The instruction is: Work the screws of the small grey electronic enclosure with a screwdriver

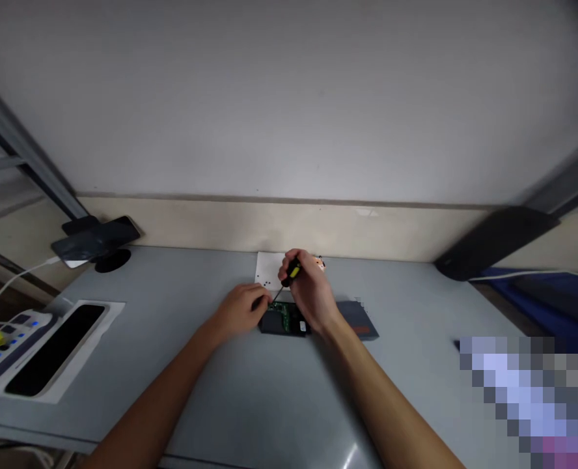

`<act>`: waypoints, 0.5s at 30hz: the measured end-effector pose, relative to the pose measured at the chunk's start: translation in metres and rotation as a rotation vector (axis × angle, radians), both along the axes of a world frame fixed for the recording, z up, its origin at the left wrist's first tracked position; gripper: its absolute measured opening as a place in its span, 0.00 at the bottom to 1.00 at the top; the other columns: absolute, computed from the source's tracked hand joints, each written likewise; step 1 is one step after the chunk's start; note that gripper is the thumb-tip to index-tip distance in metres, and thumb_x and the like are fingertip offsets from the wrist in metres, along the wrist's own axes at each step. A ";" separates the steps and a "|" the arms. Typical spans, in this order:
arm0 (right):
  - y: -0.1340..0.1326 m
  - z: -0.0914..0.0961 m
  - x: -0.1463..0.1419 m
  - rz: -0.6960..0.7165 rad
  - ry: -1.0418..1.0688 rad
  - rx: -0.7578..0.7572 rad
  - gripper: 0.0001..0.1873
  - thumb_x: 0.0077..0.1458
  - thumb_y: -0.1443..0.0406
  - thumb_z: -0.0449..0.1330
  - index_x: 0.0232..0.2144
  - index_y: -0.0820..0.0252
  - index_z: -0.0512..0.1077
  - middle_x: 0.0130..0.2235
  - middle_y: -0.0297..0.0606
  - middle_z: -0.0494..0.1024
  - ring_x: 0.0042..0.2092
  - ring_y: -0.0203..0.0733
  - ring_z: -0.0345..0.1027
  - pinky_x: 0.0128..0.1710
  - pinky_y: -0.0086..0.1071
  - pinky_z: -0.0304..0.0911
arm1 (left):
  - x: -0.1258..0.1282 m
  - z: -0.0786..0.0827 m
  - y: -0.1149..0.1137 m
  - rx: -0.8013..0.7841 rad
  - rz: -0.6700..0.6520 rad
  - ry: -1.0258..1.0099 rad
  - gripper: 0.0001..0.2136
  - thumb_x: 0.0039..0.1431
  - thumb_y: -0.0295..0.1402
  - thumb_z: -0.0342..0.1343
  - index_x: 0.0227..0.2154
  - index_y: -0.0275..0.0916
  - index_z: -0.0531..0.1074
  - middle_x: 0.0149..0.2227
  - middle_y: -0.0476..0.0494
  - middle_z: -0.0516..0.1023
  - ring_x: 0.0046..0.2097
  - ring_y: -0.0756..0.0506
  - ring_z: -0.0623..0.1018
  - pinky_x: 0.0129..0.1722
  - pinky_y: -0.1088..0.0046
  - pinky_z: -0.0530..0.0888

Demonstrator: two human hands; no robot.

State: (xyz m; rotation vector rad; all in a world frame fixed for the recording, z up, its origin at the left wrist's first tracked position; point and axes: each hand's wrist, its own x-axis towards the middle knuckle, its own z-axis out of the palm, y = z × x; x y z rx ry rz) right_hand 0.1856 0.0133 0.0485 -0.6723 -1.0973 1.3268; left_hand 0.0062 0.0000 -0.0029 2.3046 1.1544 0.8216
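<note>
A small black device (283,322) with a green circuit board showing lies open on the grey table (250,397). My right hand (310,290) is closed round a screwdriver (289,277) with a black and yellow handle, its tip pointing down at the board's left end. My left hand (243,309) rests on the table at the device's left edge, fingers curled and pinched beside the screwdriver tip. A white sheet (268,268) with several tiny dark specks lies just behind the hands.
A dark grey flat cover (360,319) lies to the right of the device. A phone on a stand (96,240) sits at the back left. A power strip (6,335) and a black slab on white packaging (57,352) lie at the left edge.
</note>
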 end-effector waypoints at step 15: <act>-0.003 0.004 -0.003 0.007 -0.069 0.036 0.25 0.67 0.43 0.47 0.40 0.53 0.71 0.26 0.30 0.61 0.27 0.39 0.58 0.30 0.35 0.60 | 0.000 -0.002 0.000 0.013 0.009 0.021 0.11 0.69 0.27 0.49 0.37 0.42 0.76 0.37 0.47 0.80 0.41 0.46 0.79 0.45 0.69 0.72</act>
